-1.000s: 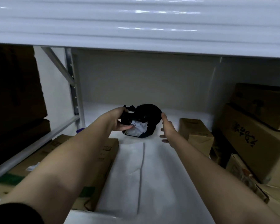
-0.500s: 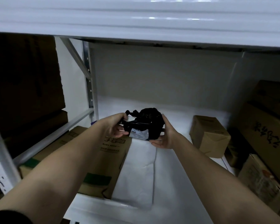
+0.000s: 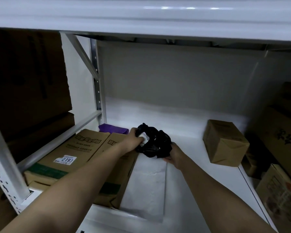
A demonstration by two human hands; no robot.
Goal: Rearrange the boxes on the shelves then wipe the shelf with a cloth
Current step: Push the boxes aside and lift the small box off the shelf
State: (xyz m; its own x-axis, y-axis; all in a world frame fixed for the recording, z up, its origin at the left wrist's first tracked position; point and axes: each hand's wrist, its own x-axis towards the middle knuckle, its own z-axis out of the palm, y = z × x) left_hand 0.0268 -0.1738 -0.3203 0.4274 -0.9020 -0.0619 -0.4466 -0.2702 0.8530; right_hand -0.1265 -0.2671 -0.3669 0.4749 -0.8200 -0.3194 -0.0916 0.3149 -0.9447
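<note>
Both hands — left hand, right hand — gripping a black bundle, white shelf, cardboard boxes alongside

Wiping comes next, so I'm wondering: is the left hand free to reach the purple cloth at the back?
Probably not yet. The left hand grips the black bag, as does the right hand. The purple cloth lies unobstructed just beyond.

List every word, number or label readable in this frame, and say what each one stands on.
"2193": white sticker on the flat carton at left; its smaller print is blurred.
Large green characters on that carton's top: too blurred to read.
Black brush characters on the big box at right: unreadable.
White label on the black bag held by both hands: too small to read.
</note>
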